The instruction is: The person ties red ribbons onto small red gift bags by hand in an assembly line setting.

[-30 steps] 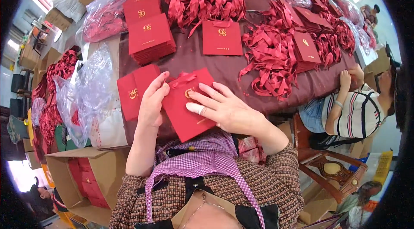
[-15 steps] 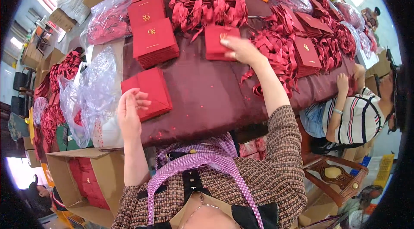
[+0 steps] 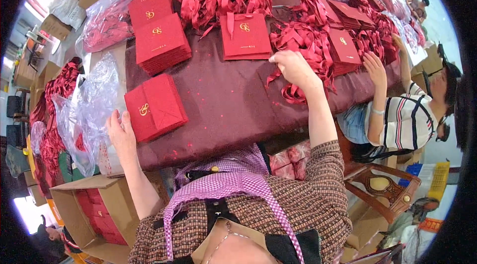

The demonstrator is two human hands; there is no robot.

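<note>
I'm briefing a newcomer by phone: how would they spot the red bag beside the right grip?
Find the maroon-covered table, then the ribbon-draped pile toward its far side. Just nearer lies the red bag, its near right corner by the right grip. Unlike the ribbonless stack to its left, it has a ribbon strip beside its gold emblem.

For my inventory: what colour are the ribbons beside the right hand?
The ribbons are red; head view.

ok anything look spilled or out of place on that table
Yes: small red specks are scattered over the dark tablecloth, some near the front edge, like stray litter. The ribbons on the right also lie in a loose tangle, untidy beside the neat bag stack at left.
</note>
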